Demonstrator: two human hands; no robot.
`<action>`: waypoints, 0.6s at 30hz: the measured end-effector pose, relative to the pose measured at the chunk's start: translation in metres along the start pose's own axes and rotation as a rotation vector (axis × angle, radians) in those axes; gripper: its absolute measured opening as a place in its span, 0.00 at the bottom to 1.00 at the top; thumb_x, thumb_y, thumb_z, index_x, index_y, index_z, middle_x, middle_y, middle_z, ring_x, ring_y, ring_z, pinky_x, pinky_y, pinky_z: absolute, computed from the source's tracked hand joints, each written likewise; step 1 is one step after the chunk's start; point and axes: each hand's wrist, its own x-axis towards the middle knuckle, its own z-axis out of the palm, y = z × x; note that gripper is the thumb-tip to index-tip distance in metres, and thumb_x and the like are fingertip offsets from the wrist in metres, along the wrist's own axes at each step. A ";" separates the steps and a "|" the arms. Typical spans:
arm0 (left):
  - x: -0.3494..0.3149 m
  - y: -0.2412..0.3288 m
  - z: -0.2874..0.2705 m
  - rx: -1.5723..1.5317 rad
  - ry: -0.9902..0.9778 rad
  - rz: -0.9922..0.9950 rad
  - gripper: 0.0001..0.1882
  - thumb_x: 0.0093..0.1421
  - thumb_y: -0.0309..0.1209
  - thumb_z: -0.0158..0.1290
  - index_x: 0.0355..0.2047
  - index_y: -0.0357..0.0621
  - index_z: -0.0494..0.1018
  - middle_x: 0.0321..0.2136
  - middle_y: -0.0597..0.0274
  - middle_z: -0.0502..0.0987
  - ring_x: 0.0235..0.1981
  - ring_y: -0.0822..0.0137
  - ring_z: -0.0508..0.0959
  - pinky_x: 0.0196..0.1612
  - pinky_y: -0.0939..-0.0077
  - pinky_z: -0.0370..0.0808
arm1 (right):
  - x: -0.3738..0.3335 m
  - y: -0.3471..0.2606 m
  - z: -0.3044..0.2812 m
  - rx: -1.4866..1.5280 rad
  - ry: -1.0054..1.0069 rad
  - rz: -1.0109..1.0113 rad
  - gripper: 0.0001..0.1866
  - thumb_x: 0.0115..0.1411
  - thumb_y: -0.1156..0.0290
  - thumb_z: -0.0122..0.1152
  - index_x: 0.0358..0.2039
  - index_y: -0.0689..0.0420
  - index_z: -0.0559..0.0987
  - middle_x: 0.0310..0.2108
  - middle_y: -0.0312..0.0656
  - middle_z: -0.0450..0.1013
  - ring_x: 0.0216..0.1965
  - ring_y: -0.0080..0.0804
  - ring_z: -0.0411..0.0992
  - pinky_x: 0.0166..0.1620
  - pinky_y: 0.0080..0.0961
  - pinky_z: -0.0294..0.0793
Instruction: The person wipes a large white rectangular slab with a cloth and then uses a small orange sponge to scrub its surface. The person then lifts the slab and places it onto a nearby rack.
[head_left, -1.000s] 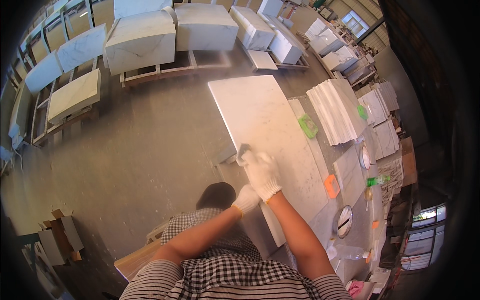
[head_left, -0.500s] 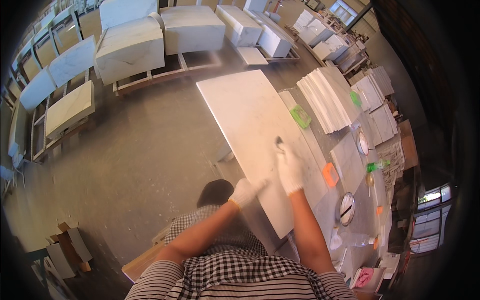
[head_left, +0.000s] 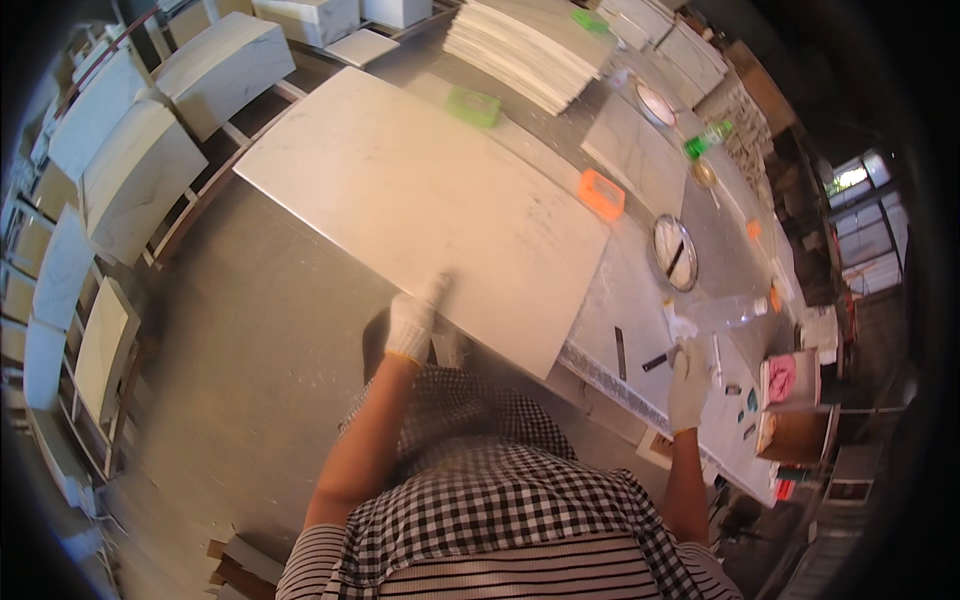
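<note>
A large, pale marble slab (head_left: 430, 200) lies flat before me, with faint dark smudges toward its right side. My left hand (head_left: 410, 325), in a white knitted glove, is at the slab's near edge. Its fingers stretch over the surface, their tips blurred and darkish. My right hand (head_left: 688, 385), gloved too, is over the grey stone worktop (head_left: 595, 360) to the right. Its fingers are curled downward, and whatever they hold is hidden. Just left of these fingers is a short black strip (head_left: 655, 362); a longer dark strip (head_left: 620, 352) lies farther left.
Along the slab's far edge are a green tray (head_left: 473, 107) and an orange holder (head_left: 601, 194). Beyond the right hand are a round tin (head_left: 675, 253), a clear plastic bottle (head_left: 735, 312) and a green bottle (head_left: 708, 139). Stacked slabs (head_left: 520, 50) stand farther back.
My view has turned to the right. My right hand has left the slab, where it held a small dark thing, for the worktop. My left hand stays at the slab's near edge.
</note>
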 end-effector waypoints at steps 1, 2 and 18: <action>-0.001 -0.001 0.000 -0.032 0.005 -0.006 0.29 0.59 0.47 0.61 0.45 0.28 0.76 0.35 0.52 0.81 0.30 0.64 0.80 0.28 0.73 0.77 | -0.008 0.013 -0.003 -0.021 -0.028 0.080 0.16 0.66 0.66 0.51 0.52 0.54 0.76 0.39 0.50 0.79 0.40 0.50 0.77 0.46 0.40 0.74; -0.003 -0.002 -0.001 -0.047 -0.029 0.041 0.31 0.58 0.48 0.61 0.47 0.29 0.75 0.36 0.52 0.81 0.31 0.64 0.81 0.28 0.73 0.77 | -0.013 0.024 -0.005 -0.011 -0.034 0.155 0.16 0.66 0.65 0.51 0.52 0.53 0.76 0.38 0.51 0.79 0.39 0.50 0.77 0.46 0.42 0.74; -0.041 -0.014 0.016 0.175 -0.283 -0.118 0.28 0.61 0.47 0.57 0.47 0.31 0.77 0.28 0.54 0.80 0.24 0.66 0.77 0.33 0.72 0.74 | -0.049 0.060 0.026 -0.320 -0.023 0.207 0.18 0.63 0.61 0.55 0.52 0.50 0.77 0.51 0.50 0.73 0.54 0.52 0.68 0.56 0.42 0.69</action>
